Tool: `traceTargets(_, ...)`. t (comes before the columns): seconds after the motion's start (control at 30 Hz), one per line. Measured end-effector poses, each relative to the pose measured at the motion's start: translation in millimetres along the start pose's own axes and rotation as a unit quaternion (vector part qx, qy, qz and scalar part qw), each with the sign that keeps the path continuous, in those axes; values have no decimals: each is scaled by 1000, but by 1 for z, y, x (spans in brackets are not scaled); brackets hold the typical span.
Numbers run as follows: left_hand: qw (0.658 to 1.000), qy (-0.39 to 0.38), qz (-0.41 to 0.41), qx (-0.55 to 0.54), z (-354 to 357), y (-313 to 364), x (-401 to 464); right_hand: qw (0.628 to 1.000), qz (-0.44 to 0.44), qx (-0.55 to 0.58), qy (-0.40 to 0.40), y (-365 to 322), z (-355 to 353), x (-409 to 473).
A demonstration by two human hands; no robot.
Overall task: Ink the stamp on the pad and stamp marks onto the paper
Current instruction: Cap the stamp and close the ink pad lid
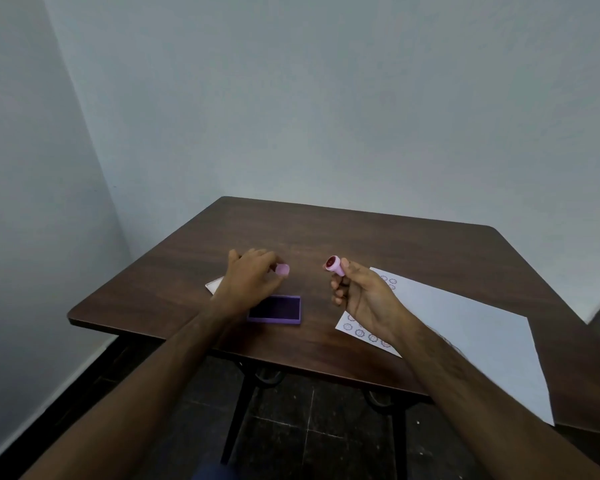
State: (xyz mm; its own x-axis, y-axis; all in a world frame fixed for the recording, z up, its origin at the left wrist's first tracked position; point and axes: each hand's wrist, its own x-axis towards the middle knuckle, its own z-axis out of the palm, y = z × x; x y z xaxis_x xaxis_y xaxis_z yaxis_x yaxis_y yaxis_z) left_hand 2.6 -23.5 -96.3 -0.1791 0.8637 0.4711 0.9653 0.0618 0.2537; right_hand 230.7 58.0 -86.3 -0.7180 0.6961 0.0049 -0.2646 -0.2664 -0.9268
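My right hand [359,294] grips a small pink stamp [335,265] above the table, its round dark-red face turned up and to the left. My left hand [250,277] pinches a small pink cap [283,269] at its fingertips. Just in front of the left hand lies the open purple ink pad [276,309], flat on the table. A white sheet of paper [465,323] lies to the right, partly under my right hand and forearm. Several round stamped marks show along its near left edge and at its far left corner.
The brown wooden table [326,230] stands in a corner between pale walls. A small white object [214,284] peeks out from under my left hand. The table's near edge runs below the ink pad, with a dark tiled floor beneath.
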Motion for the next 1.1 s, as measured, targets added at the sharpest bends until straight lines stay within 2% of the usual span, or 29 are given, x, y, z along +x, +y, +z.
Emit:
traceTargets(0.1, 990, 58, -10, -131, -3, 25, -15, 1000, -18, -9, -14, -3, 0, -6)
traceTargets(0.2, 961, 90, -5, -262, -4, 46, -28, 998, -38, -43, -19, -6, 1, -14)
traceTargets(0.33, 933, 81, -14, -350, -7, 64, -32, 995, -61, -80, -24, -8, 3, -21)
traceTargets(0.47, 933, 59, -14, -354, -2, 67, -33, 992, -79, -94, -17, -12, 3, -25)
traceTargets(0.63, 937, 83, -16, -338, -1, 69, -33, 987, -85, -136, 16, -13, 1, -26)
traceTargets(0.83, 955, 106, 28, -274, -7, 72, -31, 967, -98, -233, 38, -13, 4, -24)
traceTargets(1.1, 957, 128, 30, -257, -5, 70, -27, 952, -123, -276, 41, -13, 11, -21)
